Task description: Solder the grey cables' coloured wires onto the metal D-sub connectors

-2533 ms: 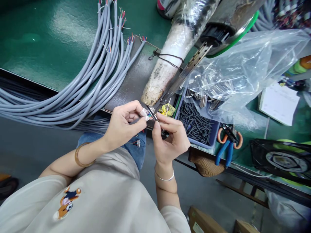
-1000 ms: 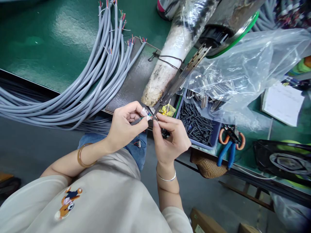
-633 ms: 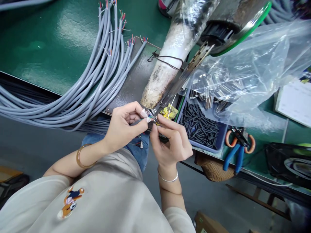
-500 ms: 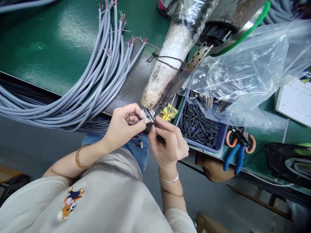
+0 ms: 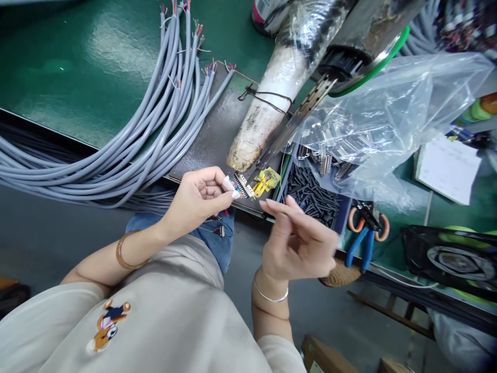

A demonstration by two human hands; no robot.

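Note:
My left hand, with white tape on its fingertips, pinches small coloured wires beside a metal multi-pin connector. The connector lies at the front edge of the dark plate, under the soldering iron's tip. My right hand is off to the right of the connector, near the blue tray of black tubes. Its fingers are bent together and slightly blurred; whether anything small is between them is hidden. Right of the connector sits a yellow sponge-like piece.
Grey cables with stripped ends curve across the left. A white wrapped tube slants over the plate. Clear plastic bag with connectors lies behind the tray. Pliers, a fan and a paper pad are at right.
My right hand has moved away from the connector to the right, towards the tray. More of the connector shows. My left hand stays almost where it was. The view has shifted slightly right.

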